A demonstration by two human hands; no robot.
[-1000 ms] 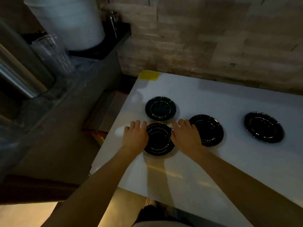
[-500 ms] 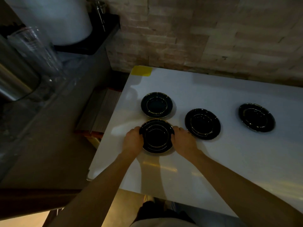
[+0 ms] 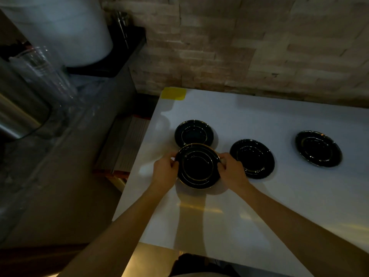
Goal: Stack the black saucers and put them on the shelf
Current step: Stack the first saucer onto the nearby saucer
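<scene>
Brick wall (image 3: pixel 239 47) fills the back of the room, pale and rough. White table (image 3: pixel 259 206) comes next, big and shiny, with a bit of yellow tape (image 3: pixel 173 93) on its corner at 11 o'clock. At 10 o'clock from the table a big white tub (image 3: pixel 65 31) stands on a black tray (image 3: pixel 119 56), with a clear plastic cup (image 3: pixel 43 68) near it.

Four black plates sit around the table. One far plate (image 3: pixel 318 148) lies alone at 3 o'clock, well apart from the others. A middle plate (image 3: pixel 252 158) lies flat just beside the right hand (image 3: pixel 232 171). A back plate (image 3: pixel 194 133) lies at 12 o'clock from the hands.

The held plate (image 3: pixel 198 165) is between both hands, and its far edge covers a bit of the back plate. The left hand (image 3: pixel 165 171) pinches its left edge. The right hand pinches its right edge. Both hands are closed tight on that plate.
</scene>
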